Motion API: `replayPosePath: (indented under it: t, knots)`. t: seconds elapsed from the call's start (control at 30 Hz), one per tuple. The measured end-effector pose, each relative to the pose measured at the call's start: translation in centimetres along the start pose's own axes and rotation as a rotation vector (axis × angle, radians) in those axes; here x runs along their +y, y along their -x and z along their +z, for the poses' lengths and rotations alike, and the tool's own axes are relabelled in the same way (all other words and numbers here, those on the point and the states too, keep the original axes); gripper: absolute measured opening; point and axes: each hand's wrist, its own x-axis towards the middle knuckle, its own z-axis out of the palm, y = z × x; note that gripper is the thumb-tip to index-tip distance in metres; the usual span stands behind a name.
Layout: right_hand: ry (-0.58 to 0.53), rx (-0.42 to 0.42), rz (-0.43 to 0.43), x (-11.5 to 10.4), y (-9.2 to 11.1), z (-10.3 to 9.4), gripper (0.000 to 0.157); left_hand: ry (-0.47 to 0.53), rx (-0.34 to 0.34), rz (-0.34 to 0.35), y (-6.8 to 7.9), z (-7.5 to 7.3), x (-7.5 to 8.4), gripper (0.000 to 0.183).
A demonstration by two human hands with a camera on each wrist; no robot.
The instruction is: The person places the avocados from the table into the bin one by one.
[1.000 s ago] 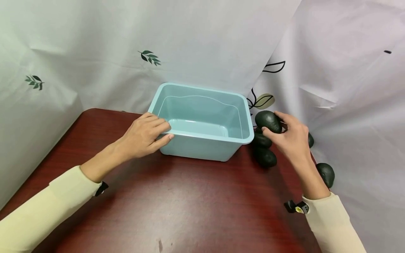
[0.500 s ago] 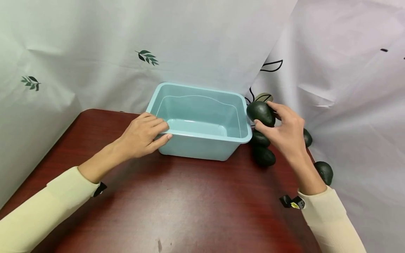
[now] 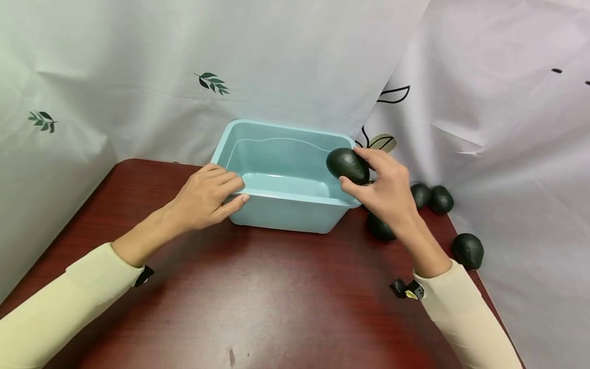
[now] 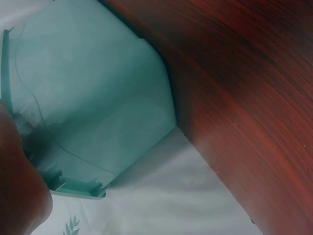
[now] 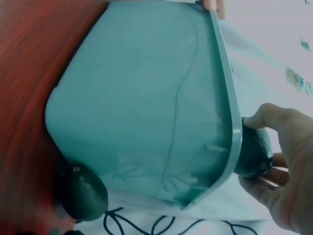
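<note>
A light blue plastic bin stands on the dark red table against the back curtain; no contents show inside. My left hand grips its front rim near the left corner, fingers over the edge and thumb outside. In the left wrist view only part of that hand shows beside the bin wall. My right hand pinches a dark green avocado between thumb and fingers, above the bin's right end. From the right wrist view, this avocado appears just past the rim, partly hidden by it.
Another avocado lies right of the bin, partly behind my right hand. Farther right, a pair of avocados touch near the table's edge, and one more avocado sits against the right curtain. Bare tabletop stretches in front.
My right hand has carried the avocado left, from beside the bin to over its right end, uncovering avocados at the right. The left hand keeps its grip on the rim.
</note>
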Motion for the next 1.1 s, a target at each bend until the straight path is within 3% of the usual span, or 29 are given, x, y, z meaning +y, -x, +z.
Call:
replayPosePath:
  t: [0.23,0.67,1.1]
  knots:
    - [-0.024,-0.052,-0.024,-0.6,0.1,1.2,0.059,0.002,0.000,-0.002,0.0,0.0,0.1,0.050]
    - [-0.015,-0.116,0.027,-1.2,-0.1,1.8,0.059,-0.006,0.000,0.004,-0.1,-0.1,0.1,0.052]
    - [0.001,-0.132,0.060,-1.1,0.1,1.4,0.044,-0.008,0.005,0.007,-0.2,-0.1,0.2,0.051]
